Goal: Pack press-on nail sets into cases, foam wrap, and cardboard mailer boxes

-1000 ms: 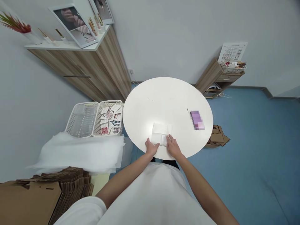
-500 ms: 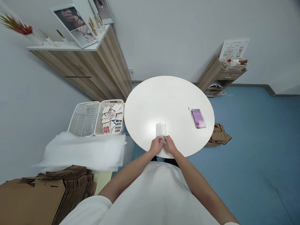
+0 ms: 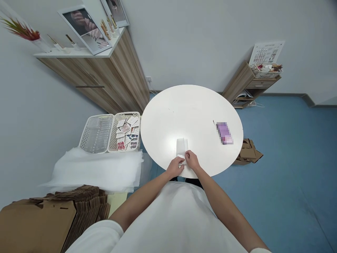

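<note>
The light is even and fairly bright, its source out of view. A soft glare whitens the tabletop (image 3: 195,109) left of centre, where the wrap (image 3: 181,147) nearly melts into the white. The wall (image 3: 197,45) is a duller grey, shadowed behind the panel (image 3: 267,52). Wide-angle distortion tilts the cabinet (image 3: 126,70) and shelf (image 3: 238,82). Coarse pixelation hides the purple item (image 3: 224,133); fine print is too small to read.
</note>
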### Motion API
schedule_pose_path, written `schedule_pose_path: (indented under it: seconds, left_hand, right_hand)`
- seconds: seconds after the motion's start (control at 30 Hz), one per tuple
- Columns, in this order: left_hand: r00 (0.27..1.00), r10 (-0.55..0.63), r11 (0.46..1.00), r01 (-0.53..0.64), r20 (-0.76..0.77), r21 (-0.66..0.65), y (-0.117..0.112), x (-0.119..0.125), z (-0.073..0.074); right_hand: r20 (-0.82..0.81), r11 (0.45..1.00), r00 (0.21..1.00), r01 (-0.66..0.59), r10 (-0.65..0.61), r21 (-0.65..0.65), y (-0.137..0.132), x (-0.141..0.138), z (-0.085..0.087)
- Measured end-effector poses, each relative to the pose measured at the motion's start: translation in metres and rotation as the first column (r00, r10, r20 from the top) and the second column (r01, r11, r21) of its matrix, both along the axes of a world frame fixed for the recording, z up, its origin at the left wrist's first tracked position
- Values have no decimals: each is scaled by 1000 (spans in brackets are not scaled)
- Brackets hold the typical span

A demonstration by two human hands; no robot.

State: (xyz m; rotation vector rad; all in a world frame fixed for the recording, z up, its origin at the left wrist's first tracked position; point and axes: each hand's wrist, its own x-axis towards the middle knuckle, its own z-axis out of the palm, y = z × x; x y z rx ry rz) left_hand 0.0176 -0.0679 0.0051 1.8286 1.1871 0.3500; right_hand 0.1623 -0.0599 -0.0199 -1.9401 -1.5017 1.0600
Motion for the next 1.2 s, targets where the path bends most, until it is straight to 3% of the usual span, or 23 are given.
schedule_pose_path:
  seconds: [0.1,0.23,0.37,0.5,0.57,0.73,0.87,1.0,1.1,1.2]
  left_hand:
    - [998,4,993,4,-62,121,8,-7,0]
    - [981,-117,974,144,-154,175,17,-6,1]
    - [977,-157,967,182,-142,181,21,-4,2]
    - [980,-164,975,179,-113,132,24,-4,-1]
    - [983,-170,976,177,-67,126,25,-5,-2]
    - [982,-188,982,188,13,36,22,-13,2]
    - [977,-207,976,209,44,-56,16,-24,5]
    - [984,-169,981,173,57,-90,21,-23,4]
    - [996,-78,994,81,45,-71,31,-17,1]
    - [999,41,989,-40,4,-142,40,-12,-5]
  right_hand:
    - [37,1000,999,-7,7,22,-1,-1,-3]
    - [64,994,998,-33,27,104,-10,2,-4]
    - [211,952,967,-194,145,237,-22,17,0]
    - [269,870,866,-469,421,148,-24,29,1]
    - [271,828,818,-550,507,111,-21,29,0]
    - [354,779,745,-624,566,67,-23,24,2]
    - [300,744,713,-668,634,15,-28,23,17]
    - [89,802,797,-596,597,-42,-18,24,33]
    - [-11,863,873,-484,488,-141,-5,25,37]
    - [-96,911,930,-368,356,-189,3,26,34]
